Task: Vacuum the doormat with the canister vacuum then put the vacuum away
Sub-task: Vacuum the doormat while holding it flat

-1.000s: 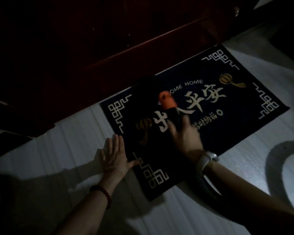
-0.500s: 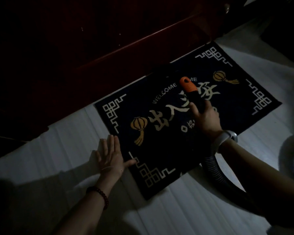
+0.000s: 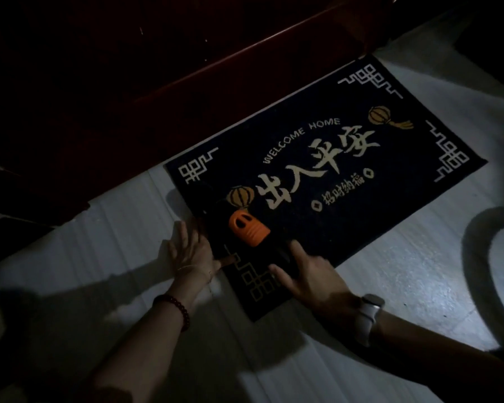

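Doormat [image 3: 346,181] pinned by left hand [image 3: 192,254], right hand [image 3: 309,279] gripping vacuum nozzle [image 3: 248,228]

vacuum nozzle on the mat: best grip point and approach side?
Grip the dark handle behind the orange collar, where the right hand already holds it. Come from the near, hose end: the vacuum nozzle points away onto the doormat, beside the left hand.
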Action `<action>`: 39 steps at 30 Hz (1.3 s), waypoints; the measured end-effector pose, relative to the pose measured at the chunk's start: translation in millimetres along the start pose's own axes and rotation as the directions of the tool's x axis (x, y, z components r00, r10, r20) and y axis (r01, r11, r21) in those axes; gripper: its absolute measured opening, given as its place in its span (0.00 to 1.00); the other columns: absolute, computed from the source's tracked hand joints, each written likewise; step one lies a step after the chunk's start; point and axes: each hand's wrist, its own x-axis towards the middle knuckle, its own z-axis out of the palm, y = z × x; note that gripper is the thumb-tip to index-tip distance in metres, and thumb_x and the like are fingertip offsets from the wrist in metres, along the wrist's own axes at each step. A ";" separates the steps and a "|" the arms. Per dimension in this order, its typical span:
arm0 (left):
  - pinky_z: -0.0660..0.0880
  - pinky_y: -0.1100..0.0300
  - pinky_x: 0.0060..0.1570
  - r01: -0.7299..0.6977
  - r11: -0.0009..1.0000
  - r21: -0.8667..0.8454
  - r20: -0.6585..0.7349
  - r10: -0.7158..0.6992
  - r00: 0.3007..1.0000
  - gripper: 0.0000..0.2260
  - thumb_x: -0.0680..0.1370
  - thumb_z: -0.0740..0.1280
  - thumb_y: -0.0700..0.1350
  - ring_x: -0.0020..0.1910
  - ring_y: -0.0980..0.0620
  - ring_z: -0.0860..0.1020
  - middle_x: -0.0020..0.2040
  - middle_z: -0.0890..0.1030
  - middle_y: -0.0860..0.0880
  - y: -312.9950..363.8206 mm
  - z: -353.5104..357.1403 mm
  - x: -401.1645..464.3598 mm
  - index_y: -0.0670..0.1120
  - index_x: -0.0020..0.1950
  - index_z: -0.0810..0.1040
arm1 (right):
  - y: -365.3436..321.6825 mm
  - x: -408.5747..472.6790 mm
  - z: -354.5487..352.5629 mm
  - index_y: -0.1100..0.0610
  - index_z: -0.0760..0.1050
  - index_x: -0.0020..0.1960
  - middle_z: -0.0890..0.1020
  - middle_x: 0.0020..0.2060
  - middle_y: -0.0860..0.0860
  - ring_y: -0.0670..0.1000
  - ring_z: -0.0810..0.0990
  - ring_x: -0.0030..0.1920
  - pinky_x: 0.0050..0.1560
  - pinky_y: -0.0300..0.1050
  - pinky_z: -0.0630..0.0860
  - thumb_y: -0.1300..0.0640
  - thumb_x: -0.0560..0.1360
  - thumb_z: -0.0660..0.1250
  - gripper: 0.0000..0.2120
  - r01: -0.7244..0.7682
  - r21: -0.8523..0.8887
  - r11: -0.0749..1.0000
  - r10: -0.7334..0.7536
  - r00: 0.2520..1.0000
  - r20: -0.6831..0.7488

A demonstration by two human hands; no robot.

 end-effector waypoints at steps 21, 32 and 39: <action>0.34 0.39 0.69 -0.147 0.987 0.060 -0.026 0.149 0.988 0.41 0.76 0.57 0.63 0.73 0.45 0.32 0.77 0.39 0.47 6.0 48.7 -60.2 0.44 0.76 0.39 | 11.5 -37.1 1.1 0.42 0.42 0.74 0.78 0.54 0.57 0.58 0.79 0.48 0.47 0.48 0.74 0.43 0.78 0.54 0.30 0.066 -0.168 0.984 -0.076 0.996 -0.051; 0.37 0.38 0.69 -0.116 0.990 0.081 0.113 0.107 0.988 0.57 0.65 0.70 0.65 0.72 0.44 0.29 0.73 0.28 0.49 10.9 39.0 -59.6 0.46 0.74 0.32 | 58.8 -131.6 5.2 0.42 0.45 0.74 0.80 0.55 0.53 0.55 0.80 0.48 0.49 0.47 0.76 0.41 0.76 0.56 0.31 0.021 -0.181 0.983 -0.023 1.000 -0.010; 0.39 0.38 0.69 -0.062 0.984 0.167 0.157 0.036 0.987 0.55 0.68 0.69 0.63 0.72 0.43 0.30 0.73 0.29 0.44 28.5 31.7 -62.5 0.42 0.73 0.31 | 89.1 -146.2 -27.9 0.40 0.48 0.73 0.81 0.54 0.54 0.56 0.80 0.48 0.46 0.47 0.76 0.40 0.76 0.56 0.29 -0.126 -0.173 0.977 0.102 0.985 -0.140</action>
